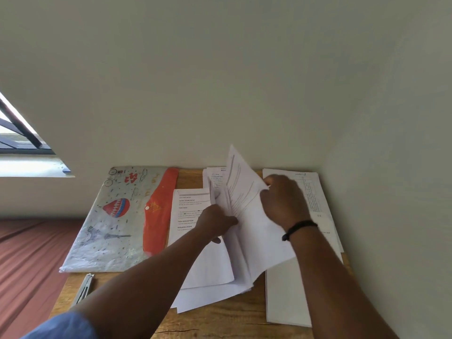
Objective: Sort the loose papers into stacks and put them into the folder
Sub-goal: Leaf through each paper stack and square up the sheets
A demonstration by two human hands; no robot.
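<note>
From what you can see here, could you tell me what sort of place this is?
Probably a room at home, not an office: a small wooden desk stands in a plain wall corner, a reddish-brown bed or couch cover lies beside it, and a barred window is at the left.

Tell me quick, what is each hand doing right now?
Left hand: grips the lower sheets of the middle paper pile.
Right hand: pinches the lifted sheet by its edge.
</note>
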